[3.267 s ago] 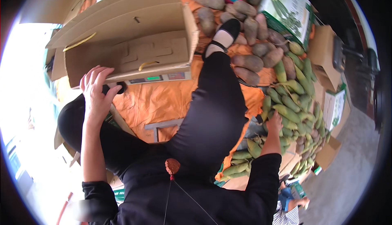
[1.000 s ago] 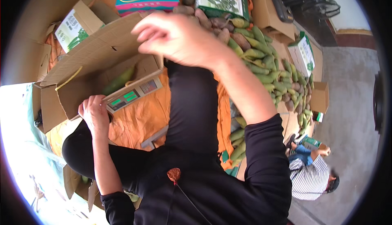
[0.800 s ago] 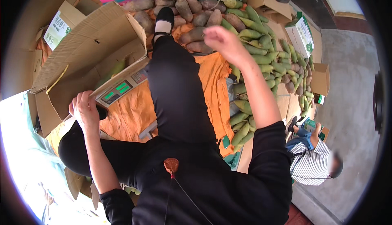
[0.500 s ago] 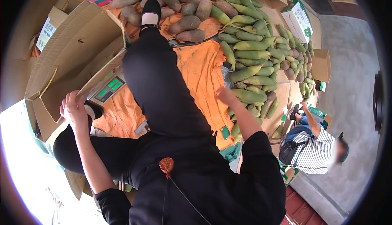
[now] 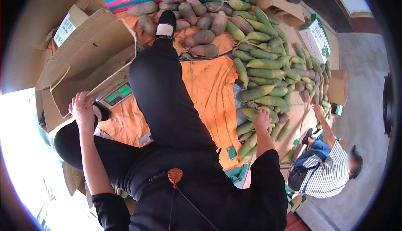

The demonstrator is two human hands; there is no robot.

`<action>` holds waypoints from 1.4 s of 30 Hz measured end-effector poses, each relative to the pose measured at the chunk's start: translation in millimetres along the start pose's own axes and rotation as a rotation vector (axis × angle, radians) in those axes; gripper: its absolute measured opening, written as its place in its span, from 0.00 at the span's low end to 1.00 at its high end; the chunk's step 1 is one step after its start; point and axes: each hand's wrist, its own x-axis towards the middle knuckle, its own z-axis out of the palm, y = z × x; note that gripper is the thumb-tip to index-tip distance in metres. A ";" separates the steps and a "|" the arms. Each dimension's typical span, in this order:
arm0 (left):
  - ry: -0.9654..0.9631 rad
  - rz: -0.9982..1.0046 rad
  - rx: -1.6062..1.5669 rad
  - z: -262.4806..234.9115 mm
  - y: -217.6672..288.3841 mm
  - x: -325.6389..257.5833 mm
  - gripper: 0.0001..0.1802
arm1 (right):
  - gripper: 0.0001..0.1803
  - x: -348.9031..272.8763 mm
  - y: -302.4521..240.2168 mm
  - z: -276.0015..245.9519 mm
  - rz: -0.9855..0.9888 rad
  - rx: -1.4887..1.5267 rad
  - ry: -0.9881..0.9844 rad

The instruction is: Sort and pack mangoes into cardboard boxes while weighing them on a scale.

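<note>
**Floor spread with cloth, cardboard and produce**

An orange cloth (image 5: 211,92) covers the floor at mid-frame. Brown tubers (image 5: 197,17) lie heaped along its upper edge. Green elongated fruits (image 5: 268,69) spread right of centre, partly on flattened cardboard (image 5: 299,118). An open cardboard box (image 5: 86,59) sits upper left, a scale (image 5: 117,96) just beside it. Bare grey floor (image 5: 364,63) shows far right.

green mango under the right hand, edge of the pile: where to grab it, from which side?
Probably from above, across its middle. The right hand is over a green mango that lies flat and lengthwise at the near edge of the pile, beside the orange cloth. Its top and cloth-side flank look free; neighbours crowd the far side. Fingers around the thick belly, not the tapered tips.
</note>
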 end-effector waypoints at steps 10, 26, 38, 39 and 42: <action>-0.049 -0.046 -0.005 -2.0 2.1 2.2 0.10 | 0.23 26.8 -10.0 18.1 -0.026 -0.307 -0.216; -0.011 -0.042 -0.011 -2.9 3.9 10.5 0.10 | 0.35 28.7 -58.9 -13.5 -0.066 0.259 -0.008; 0.005 -0.025 -0.027 -2.5 3.5 7.0 0.10 | 0.31 -12.3 -206.7 -315.8 -0.828 1.463 0.360; 0.010 -0.036 -0.017 -4.1 5.4 7.8 0.10 | 0.32 -12.3 -217.1 -335.5 -0.983 1.417 0.476; 0.013 -0.040 -0.010 -3.4 6.9 8.3 0.10 | 0.30 -58.7 -262.0 -402.8 -1.277 1.693 0.233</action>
